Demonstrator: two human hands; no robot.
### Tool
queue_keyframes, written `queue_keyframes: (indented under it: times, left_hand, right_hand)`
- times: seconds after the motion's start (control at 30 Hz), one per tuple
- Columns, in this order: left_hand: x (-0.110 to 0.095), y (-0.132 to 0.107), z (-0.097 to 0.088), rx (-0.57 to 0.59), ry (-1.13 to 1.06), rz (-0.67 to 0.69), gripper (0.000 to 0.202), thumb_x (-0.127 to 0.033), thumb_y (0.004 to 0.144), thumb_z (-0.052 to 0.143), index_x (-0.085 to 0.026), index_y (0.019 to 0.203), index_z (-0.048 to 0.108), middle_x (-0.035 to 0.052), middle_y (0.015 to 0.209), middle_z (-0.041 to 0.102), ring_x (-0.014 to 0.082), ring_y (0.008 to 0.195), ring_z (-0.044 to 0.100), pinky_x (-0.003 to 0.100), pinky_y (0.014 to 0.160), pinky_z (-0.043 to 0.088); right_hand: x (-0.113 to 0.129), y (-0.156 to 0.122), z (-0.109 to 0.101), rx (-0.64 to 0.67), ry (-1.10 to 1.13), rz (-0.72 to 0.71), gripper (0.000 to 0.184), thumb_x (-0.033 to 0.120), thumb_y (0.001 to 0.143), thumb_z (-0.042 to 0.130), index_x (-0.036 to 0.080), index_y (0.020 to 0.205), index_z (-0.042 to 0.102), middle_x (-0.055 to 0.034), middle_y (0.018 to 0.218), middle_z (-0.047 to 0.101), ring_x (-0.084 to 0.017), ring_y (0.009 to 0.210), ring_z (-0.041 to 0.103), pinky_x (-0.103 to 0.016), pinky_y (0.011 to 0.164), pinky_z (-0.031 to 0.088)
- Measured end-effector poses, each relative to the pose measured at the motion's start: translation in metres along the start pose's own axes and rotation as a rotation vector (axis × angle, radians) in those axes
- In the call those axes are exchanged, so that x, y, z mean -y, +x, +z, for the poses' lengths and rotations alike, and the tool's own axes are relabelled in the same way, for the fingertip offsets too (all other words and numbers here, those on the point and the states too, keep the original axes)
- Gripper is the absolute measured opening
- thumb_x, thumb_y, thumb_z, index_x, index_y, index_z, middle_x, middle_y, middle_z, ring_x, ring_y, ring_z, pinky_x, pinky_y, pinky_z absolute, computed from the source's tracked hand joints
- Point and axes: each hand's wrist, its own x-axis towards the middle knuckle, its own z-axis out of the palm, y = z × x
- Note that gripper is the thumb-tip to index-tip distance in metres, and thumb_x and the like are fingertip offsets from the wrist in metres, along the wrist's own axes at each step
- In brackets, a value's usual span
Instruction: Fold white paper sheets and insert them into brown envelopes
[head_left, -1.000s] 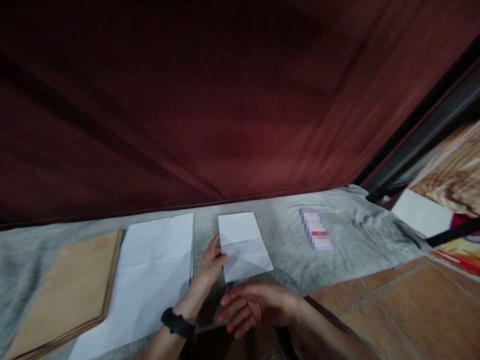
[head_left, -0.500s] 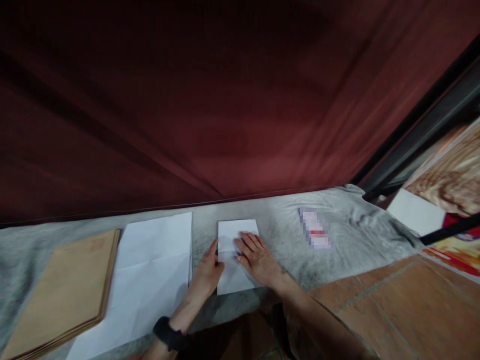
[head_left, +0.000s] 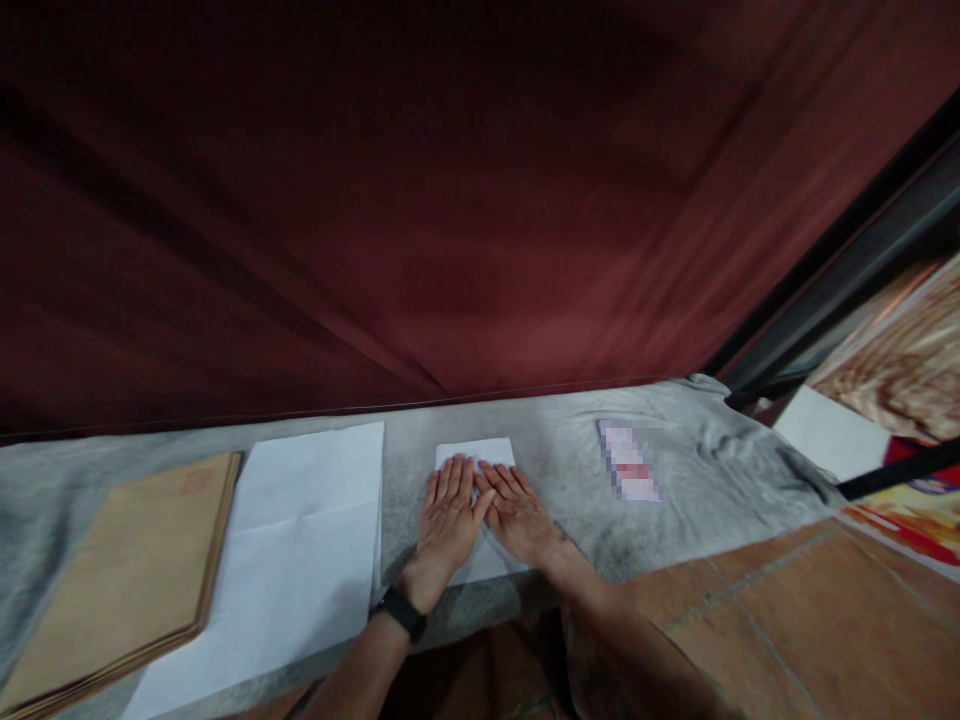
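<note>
White folded paper (head_left: 475, 452) on bench (head_left: 570, 470) | left hand (head_left: 448, 515): fingers extended, palm flat on paper | right hand (head_left: 520, 515): likewise flat, just beside left hand | larger sheet (head_left: 300, 540) to the left

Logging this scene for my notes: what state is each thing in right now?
small paper: lying flat, pressed under both hands
left hand: open, palm down on small paper
right hand: open, palm down on small paper
large sheet: unfolded, creased, lying flat
brown envelopes: stacked, lying flat
cloth: spread out, rumpled at the right
</note>
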Motion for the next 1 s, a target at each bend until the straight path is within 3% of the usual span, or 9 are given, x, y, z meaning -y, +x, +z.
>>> queue_keyframes:
  times: [0.13, 0.33, 0.47, 0.57, 0.7, 1.0]
  left_hand:
    - [0.007, -0.003, 0.004, -0.020, 0.014, -0.044, 0.068, -0.050, 0.100, 0.038, -0.008, 0.153, 0.039, 0.0201, 0.161, 0.033, 0.0319, 0.152, 0.028, 0.051, 0.123, 0.023]
    - [0.010, -0.006, 0.006, -0.062, 0.041, -0.057, 0.071, -0.054, 0.099, 0.037, -0.008, 0.153, 0.038, 0.0201, 0.160, 0.036, 0.0317, 0.151, 0.029, 0.050, 0.123, 0.024]
    - [0.009, -0.006, 0.006, -0.063, 0.070, -0.060, 0.070, -0.053, 0.099, 0.037, -0.007, 0.152, 0.040, 0.0209, 0.159, 0.038, 0.0323, 0.151, 0.030, 0.051, 0.122, 0.025]
    - [0.008, -0.005, 0.008, -0.077, 0.078, -0.066, 0.068, -0.050, 0.098, 0.039, -0.007, 0.151, 0.041, 0.0204, 0.159, 0.038, 0.0324, 0.151, 0.030, 0.051, 0.122, 0.025]
    - [0.009, -0.008, 0.008, -0.086, 0.060, -0.054, 0.065, -0.047, 0.099, 0.039, -0.009, 0.152, 0.041, 0.0195, 0.159, 0.039, 0.0316, 0.151, 0.030, 0.051, 0.122, 0.026]
    - [0.005, -0.064, -0.010, -0.037, 0.044, 0.049, 0.054, -0.043, 0.102, 0.040, -0.019, 0.149, 0.048, 0.0123, 0.159, 0.041, 0.0311, 0.150, 0.033, 0.053, 0.121, 0.030]
  right_hand:
    - [-0.021, 0.006, -0.010, -0.002, -0.005, 0.126, 0.050, 0.029, 0.105, 0.036, 0.024, 0.155, 0.038, -0.0046, 0.162, 0.035, -0.025, 0.150, 0.032, -0.050, 0.123, 0.025]
    - [-0.047, 0.012, -0.023, 0.001, -0.041, 0.262, 0.050, 0.030, 0.105, 0.035, 0.022, 0.155, 0.040, -0.0067, 0.160, 0.039, -0.028, 0.148, 0.035, -0.053, 0.122, 0.024]
    - [-0.031, 0.019, -0.025, -0.045, 0.001, 0.228, 0.051, 0.031, 0.106, 0.033, 0.016, 0.155, 0.039, -0.0101, 0.160, 0.038, -0.026, 0.149, 0.033, -0.050, 0.123, 0.023]
    - [-0.014, 0.024, -0.019, -0.029, 0.059, 0.103, 0.051, 0.033, 0.107, 0.034, 0.019, 0.155, 0.039, -0.0069, 0.161, 0.036, -0.023, 0.150, 0.032, -0.046, 0.124, 0.023]
    - [-0.004, 0.024, -0.008, 0.014, 0.053, 0.092, 0.049, 0.037, 0.107, 0.033, 0.022, 0.153, 0.043, -0.0054, 0.161, 0.036, -0.024, 0.150, 0.032, -0.048, 0.124, 0.022]
    - [-0.008, 0.023, -0.003, 0.018, 0.003, 0.082, 0.053, 0.042, 0.106, 0.036, 0.023, 0.155, 0.039, -0.0073, 0.162, 0.034, -0.028, 0.151, 0.029, -0.051, 0.123, 0.021]
